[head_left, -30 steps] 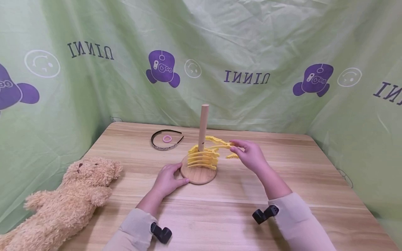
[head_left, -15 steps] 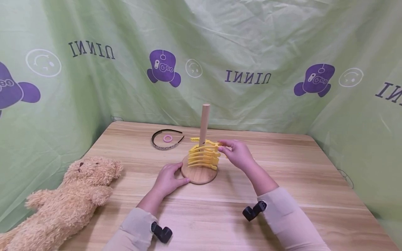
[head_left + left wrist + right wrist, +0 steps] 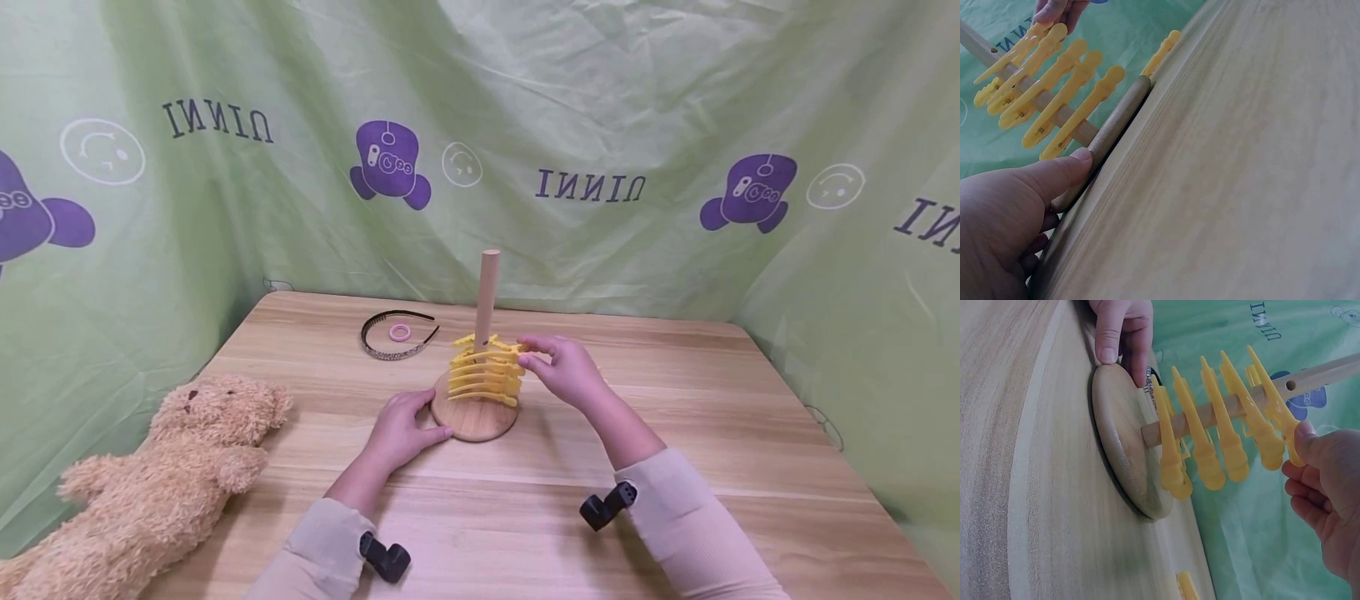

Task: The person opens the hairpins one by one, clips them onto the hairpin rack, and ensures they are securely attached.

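Note:
A wooden stand (image 3: 487, 292) has an upright pole on a round base. Several yellow hair clips (image 3: 1222, 425) are clamped across the pole, one above another. My left hand (image 3: 397, 429) holds the rim of the base (image 3: 1122, 444), thumb on its edge in the left wrist view. At the topmost clip (image 3: 1272, 400), my right hand (image 3: 566, 371) pinches the handle end between thumb and fingers. That clip's prongs straddle the pole, just below a small hole. Another yellow clip (image 3: 1186, 586) lies on the table, mostly behind my right hand in the head view.
Behind the stand to the left lie a dark headband (image 3: 386, 354) and a pink ring (image 3: 400, 332). A tan teddy bear (image 3: 180, 475) lies along the left of the wooden table (image 3: 480, 525). A green printed curtain (image 3: 600, 100) encloses the table's back and sides.
My right hand has moved left with a yellow hair clip, bringing it from beside the pole to around it, then slightly lower. The left hand has stayed on the base.

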Motion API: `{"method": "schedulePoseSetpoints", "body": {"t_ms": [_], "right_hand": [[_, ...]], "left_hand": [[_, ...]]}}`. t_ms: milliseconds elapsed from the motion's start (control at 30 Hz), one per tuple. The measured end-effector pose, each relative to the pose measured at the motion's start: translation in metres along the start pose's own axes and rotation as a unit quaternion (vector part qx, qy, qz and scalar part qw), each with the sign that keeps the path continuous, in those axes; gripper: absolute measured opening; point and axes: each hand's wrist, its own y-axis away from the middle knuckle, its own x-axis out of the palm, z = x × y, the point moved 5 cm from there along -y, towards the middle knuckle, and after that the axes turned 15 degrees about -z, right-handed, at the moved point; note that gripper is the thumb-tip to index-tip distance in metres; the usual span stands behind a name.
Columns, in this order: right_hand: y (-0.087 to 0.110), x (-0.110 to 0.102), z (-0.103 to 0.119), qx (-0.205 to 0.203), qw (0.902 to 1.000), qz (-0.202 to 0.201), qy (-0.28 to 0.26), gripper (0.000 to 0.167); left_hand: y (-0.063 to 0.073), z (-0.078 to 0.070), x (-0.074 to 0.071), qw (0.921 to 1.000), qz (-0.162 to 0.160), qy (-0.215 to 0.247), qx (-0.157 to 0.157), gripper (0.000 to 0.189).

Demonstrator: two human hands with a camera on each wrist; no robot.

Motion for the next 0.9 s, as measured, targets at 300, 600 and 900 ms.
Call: {"method": "schedulePoseSetpoints", "body": {"t_ms": [300,600,900], "right_hand": [[0.000,0.001,-0.001,-0.008,0.9998,0.017,0.001,0.039],[0.003,0.000,-0.005,-0.001,0.9990,0.037,-0.025,0.051],[0.007,-0.005,-0.013,0.038,0.9976,0.034,-0.047,0.057]], "left_hand": [[0.001,0.000,-0.001,0.9999,-0.009,0.005,0.005,0.073],[0.001,0.001,0.000,0.9999,-0.009,0.005,0.007,0.072],[0.000,0.002,0.001,0.9999,-0.007,0.007,0.005,0.072]]}}
